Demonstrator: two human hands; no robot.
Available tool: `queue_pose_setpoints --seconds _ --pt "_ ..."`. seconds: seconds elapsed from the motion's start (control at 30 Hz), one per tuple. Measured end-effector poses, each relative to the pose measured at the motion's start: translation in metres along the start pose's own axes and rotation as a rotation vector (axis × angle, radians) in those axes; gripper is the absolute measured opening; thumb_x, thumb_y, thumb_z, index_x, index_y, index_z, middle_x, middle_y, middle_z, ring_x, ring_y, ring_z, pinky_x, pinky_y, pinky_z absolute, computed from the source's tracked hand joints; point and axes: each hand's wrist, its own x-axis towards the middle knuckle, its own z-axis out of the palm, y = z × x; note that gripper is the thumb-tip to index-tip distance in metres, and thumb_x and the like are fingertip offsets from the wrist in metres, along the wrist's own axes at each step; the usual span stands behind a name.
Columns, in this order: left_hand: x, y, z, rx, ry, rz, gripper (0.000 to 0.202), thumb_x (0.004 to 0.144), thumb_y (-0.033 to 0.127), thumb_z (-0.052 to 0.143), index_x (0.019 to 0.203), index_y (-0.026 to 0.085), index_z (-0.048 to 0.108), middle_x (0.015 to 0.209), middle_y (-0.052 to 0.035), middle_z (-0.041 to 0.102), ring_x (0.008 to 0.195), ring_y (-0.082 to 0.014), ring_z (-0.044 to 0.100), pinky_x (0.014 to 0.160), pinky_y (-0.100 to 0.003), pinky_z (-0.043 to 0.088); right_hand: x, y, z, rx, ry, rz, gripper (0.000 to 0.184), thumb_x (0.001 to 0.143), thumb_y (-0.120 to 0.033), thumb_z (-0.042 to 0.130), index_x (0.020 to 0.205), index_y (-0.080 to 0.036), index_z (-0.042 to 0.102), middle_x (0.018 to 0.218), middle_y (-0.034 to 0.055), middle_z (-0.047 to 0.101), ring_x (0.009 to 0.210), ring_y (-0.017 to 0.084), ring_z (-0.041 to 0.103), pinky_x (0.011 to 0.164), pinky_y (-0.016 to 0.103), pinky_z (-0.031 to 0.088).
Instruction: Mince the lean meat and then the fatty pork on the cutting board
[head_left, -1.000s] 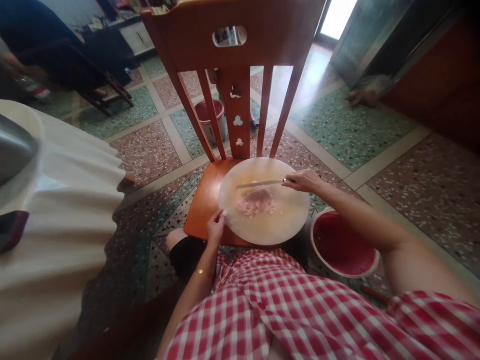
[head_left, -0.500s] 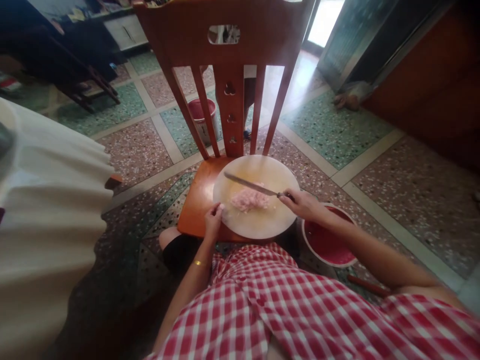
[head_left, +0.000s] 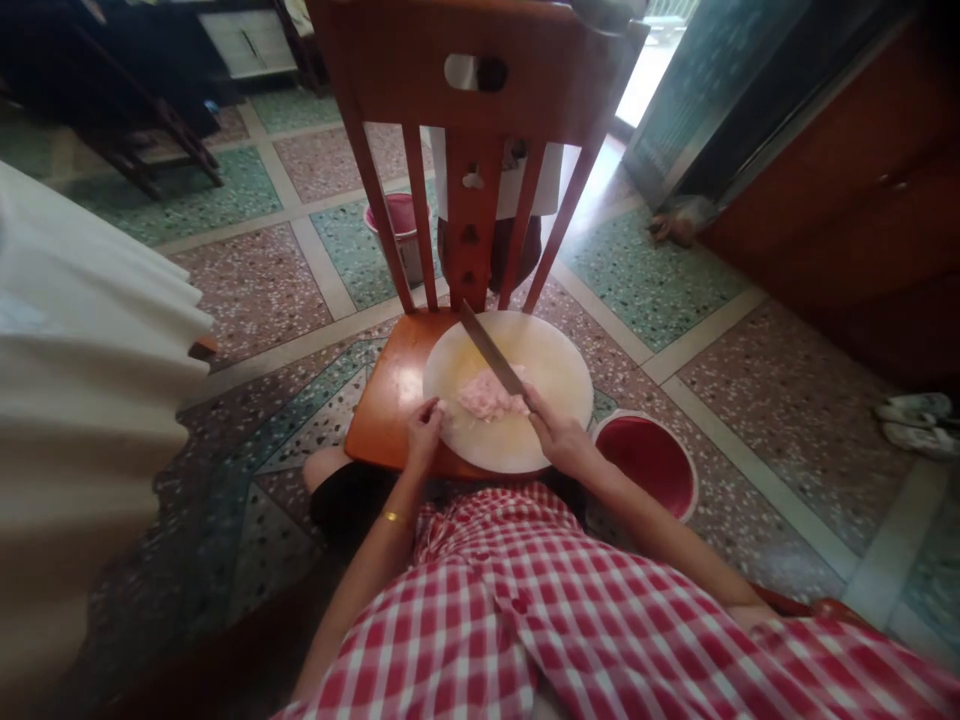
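A round white chopping board (head_left: 562, 350) rests on the seat of a wooden chair (head_left: 382, 400), with a yellowish stain around its middle. On it lies a heap of pale pink minced meat (head_left: 484, 397). My right hand (head_left: 561, 435) is closed round the handle of a knife (head_left: 491, 348), whose blade slants over the meat toward the chair back. At the board's left rim, my left hand (head_left: 425, 430) has its thumb and fingers pinched on the edge. The fingers partly hide that contact.
A red-lined bucket (head_left: 649, 465) stands on the floor right of the chair. Behind the chair back are another red-rimmed bucket (head_left: 401, 215) and a person (head_left: 551, 185). Pale cloth (head_left: 97, 400) hangs at left; white shoes (head_left: 919, 425) lie at right.
The knife has swung from lying nearly crosswise to pointing more away from me, as my right hand moved left and nearer me. The person behind the chair is now lower.
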Motion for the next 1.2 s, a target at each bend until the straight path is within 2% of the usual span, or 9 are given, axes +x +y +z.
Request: queue_pose_setpoints --seconds 0.07,0.13,0.23,0.4,0.57,0.77,0.93,1.1,1.2 --pt "0.000 -0.002 0.000 -0.005 -0.001 -0.001 0.042 0.070 0.036 0.060 0.104 0.011 0.063 0.088 -0.0086 0.067 0.077 -0.0158 0.061 0.074 -0.030 0.050 -0.001 -0.003 0.003 -0.029 0.028 -0.023 0.052 0.091 -0.029 0.028 0.143 -0.022 0.023 0.132 0.0073 0.048 0.112 0.023 0.053 0.092 0.034 0.044" --pt "0.001 -0.003 -0.001 -0.010 0.000 0.008 0.041 0.070 0.035 0.060 0.103 0.010 0.064 0.090 -0.0088 0.067 0.080 -0.0161 0.062 0.077 -0.030 0.050 -0.002 0.000 0.013 -0.075 -0.058 0.017 0.052 0.091 -0.027 0.030 0.142 -0.021 0.025 0.124 0.0092 0.056 0.106 0.025 0.057 0.087 0.036 0.047" --pt "0.001 -0.005 -0.004 0.002 0.004 0.021 0.036 0.070 0.031 0.059 0.100 0.011 0.065 0.093 -0.0093 0.067 0.085 -0.0164 0.061 0.082 -0.030 0.048 -0.003 0.006 0.019 -0.080 -0.154 0.066 0.052 0.089 -0.025 0.034 0.141 -0.025 0.029 0.113 0.0061 0.064 0.098 0.025 0.062 0.082 0.037 0.050" --pt "0.000 -0.008 -0.008 0.027 0.011 0.012 0.037 0.070 0.028 0.058 0.102 0.011 0.064 0.096 -0.0093 0.067 0.088 -0.0170 0.061 0.084 -0.032 0.048 -0.006 0.002 0.009 0.010 0.066 -0.025 0.052 0.091 -0.028 0.032 0.142 -0.026 0.024 0.130 0.0034 0.051 0.113 0.022 0.052 0.094 0.035 0.044" --pt "-0.001 -0.012 -0.007 0.032 -0.004 0.009 0.037 0.070 0.030 0.059 0.101 0.011 0.064 0.096 -0.0100 0.067 0.089 -0.0178 0.062 0.085 -0.032 0.048 -0.007 0.011 0.016 -0.009 -0.097 0.086 0.050 0.090 -0.026 0.035 0.139 -0.025 0.031 0.116 0.0044 0.062 0.104 0.024 0.058 0.087 0.036 0.048" --pt "-0.001 -0.012 -0.008 0.037 -0.001 0.014 0.039 0.070 0.032 0.060 0.103 0.012 0.064 0.093 -0.0090 0.067 0.086 -0.0171 0.062 0.082 -0.031 0.049 -0.009 0.007 0.003 0.015 0.077 -0.022 0.050 0.092 -0.028 0.032 0.141 -0.024 0.026 0.132 0.0043 0.048 0.115 0.022 0.050 0.095 0.033 0.042" --pt "-0.001 -0.014 -0.007 0.051 -0.009 0.016 0.040 0.068 0.032 0.060 0.102 0.011 0.064 0.092 -0.0087 0.067 0.085 -0.0168 0.061 0.081 -0.030 0.049 -0.008 0.016 0.010 -0.054 -0.077 0.104 0.048 0.090 -0.026 0.036 0.138 -0.025 0.034 0.119 0.0044 0.060 0.104 0.022 0.059 0.087 0.034 0.048" --pt "0.003 -0.018 -0.009 0.050 0.010 0.020 0.039 0.069 0.032 0.060 0.102 0.012 0.065 0.095 -0.0089 0.067 0.086 -0.0175 0.062 0.083 -0.032 0.048 -0.010 0.012 0.007 -0.034 0.074 -0.023 0.050 0.092 -0.027 0.033 0.141 -0.023 0.028 0.122 0.0064 0.058 0.105 0.021 0.058 0.091 0.033 0.045" --pt "0.003 -0.015 -0.007 0.064 0.007 0.030 0.038 0.070 0.032 0.060 0.101 0.012 0.065 0.094 -0.0096 0.067 0.086 -0.0179 0.062 0.084 -0.033 0.048 -0.011 0.016 0.016 -0.067 -0.003 0.026 0.049 0.091 -0.026 0.034 0.140 -0.022 0.031 0.115 0.0070 0.062 0.099 0.022 0.061 0.084 0.033 0.049"
